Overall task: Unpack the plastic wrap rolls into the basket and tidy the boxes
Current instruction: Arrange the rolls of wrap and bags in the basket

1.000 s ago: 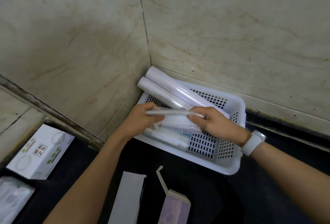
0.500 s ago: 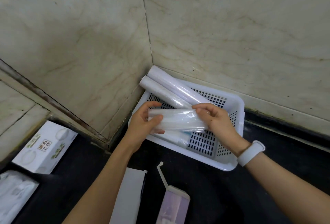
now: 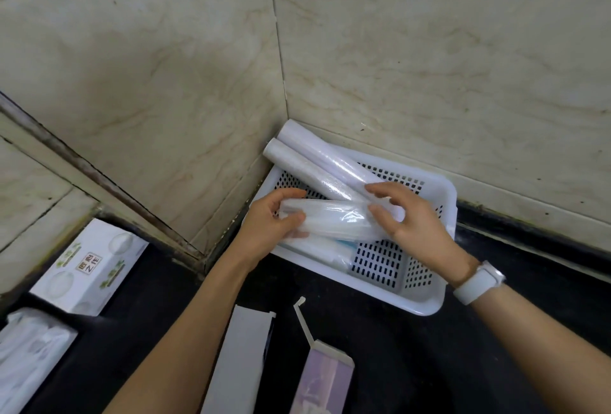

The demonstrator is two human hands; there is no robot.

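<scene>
— What have your hands got hold of?

— One plastic wrap roll [image 3: 334,219], lying crosswise over the white basket [image 3: 429,301]. My left hand [image 3: 269,225] grips its left end: the thumb curls over the top and the fingers wrap underneath and around the front. My right hand [image 3: 410,218] takes the other end, with the fingers bent over the roll and the thumb pressing on its near side. Neither hand is spread flat; both are curled round the roll.

— Is the roll resting in the basket?

— It sits above the basket's inside, between my two hands. I cannot tell whether it touches what lies beneath it.

— What else is in there?

— Two longer rolls [image 3: 314,165] lie side by side, touching, slanting from the basket's far left corner, where their ends stick out over the rim toward the wall corner, down to my right hand. Under the roll I hold, more wrapped rolls [image 3: 317,248] lie along the basket's near side, with a bit of blue showing.

— And the boxes?

— Two lie on the black bench [image 3: 380,364] near me, in front of the basket. The grey box [image 3: 244,360] is beside my left forearm, and the purple box [image 3: 325,380] is just to its right with its end flap standing open. Further left there is a white printed carton [image 3: 89,265] against the wall and a crinkled plastic pack [image 3: 29,357] at the frame's edge. A white watch [image 3: 479,281] is on my right wrist.
</scene>
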